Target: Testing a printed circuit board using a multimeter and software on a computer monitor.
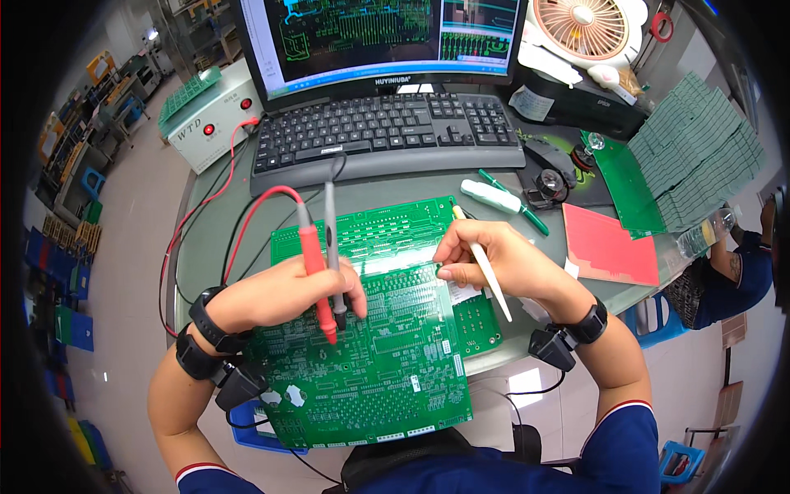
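Note:
My left hand (pixel 280 292) is closed around a red test probe (pixel 313 255) and a black test probe (pixel 332 235). Both probes point down at a large green circuit board (pixel 387 362); whether their tips touch it I cannot tell. My right hand (pixel 514 259) is closed, with a slim white pen-like stick (pixel 491 284) between its fingers, its pale yellow end up and its tapered end towards me. The thumb and fingertips of that hand are at the board's upper right edge. Beneath lies another green circuit board (pixel 362 226), partly covered.
Behind the boards stand a black keyboard (pixel 387 132) and a monitor (pixel 354 41). A white box with red sockets (pixel 218 123) is at the left, wired to the probes. Rightward lie a green-white marker (pixel 491 197), a red sheet (pixel 609 247) and stacked green boards (pixel 699 148). Another person (pixel 736 272) sits far right.

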Available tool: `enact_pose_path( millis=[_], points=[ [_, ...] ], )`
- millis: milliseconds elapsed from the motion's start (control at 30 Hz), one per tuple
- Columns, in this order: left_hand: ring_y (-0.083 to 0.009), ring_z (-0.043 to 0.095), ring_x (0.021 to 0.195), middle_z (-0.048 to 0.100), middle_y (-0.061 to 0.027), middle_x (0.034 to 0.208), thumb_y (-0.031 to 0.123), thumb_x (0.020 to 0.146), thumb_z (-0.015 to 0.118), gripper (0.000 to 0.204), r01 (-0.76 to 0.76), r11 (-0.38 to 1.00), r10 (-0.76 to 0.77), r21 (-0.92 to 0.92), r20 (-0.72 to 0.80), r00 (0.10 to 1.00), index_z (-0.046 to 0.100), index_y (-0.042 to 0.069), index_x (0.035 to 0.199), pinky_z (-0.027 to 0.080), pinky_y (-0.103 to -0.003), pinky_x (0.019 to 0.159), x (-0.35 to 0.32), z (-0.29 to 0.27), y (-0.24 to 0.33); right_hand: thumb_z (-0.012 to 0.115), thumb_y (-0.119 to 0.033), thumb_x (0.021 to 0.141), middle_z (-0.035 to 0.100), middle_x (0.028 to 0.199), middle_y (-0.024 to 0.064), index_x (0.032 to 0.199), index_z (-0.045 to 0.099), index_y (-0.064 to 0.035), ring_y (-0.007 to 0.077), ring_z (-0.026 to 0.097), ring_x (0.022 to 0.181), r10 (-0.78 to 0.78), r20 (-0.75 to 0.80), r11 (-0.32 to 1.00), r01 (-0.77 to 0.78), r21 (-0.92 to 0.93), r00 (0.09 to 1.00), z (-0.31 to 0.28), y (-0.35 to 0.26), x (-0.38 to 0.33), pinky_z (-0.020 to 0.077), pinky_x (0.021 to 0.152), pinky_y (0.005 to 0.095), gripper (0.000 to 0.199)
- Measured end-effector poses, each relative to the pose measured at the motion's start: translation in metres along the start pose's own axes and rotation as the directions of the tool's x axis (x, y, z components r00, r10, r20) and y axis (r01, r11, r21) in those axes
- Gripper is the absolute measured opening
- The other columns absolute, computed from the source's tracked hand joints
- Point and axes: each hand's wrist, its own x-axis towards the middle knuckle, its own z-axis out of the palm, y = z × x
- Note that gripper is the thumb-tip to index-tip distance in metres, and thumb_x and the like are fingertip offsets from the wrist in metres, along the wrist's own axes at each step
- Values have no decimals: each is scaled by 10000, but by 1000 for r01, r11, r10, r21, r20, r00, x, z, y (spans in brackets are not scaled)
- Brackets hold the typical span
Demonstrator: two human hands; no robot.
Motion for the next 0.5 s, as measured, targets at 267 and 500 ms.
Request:
enact_pose_path(
  millis=[267, 500],
  points=[
    [-167, 519, 944, 622, -57, 1003, 353, 997, 331, 469, -166, 927, 199, -336, 66, 978, 647, 8, 993, 414, -306, 909, 35, -4, -5, 723, -74, 822, 662, 766, 79, 943, 616, -6, 155, 658, 708, -28, 1, 997, 28, -71, 1000, 4, 5, 2, 510, 612, 287, 175],
    [-77, 495, 598, 600, -53, 825, 356, 988, 428, 418, -28, 953, 11, -302, -59, 998, 644, 6, 913, 411, -210, 564, 39, 4, -1, 698, -157, 870, 599, 711, 66, 963, 607, -28, 137, 617, 659, -192, -188, 941, 127, -313, 963, -17, -19, -2, 474, 576, 301, 184]
  ],
)
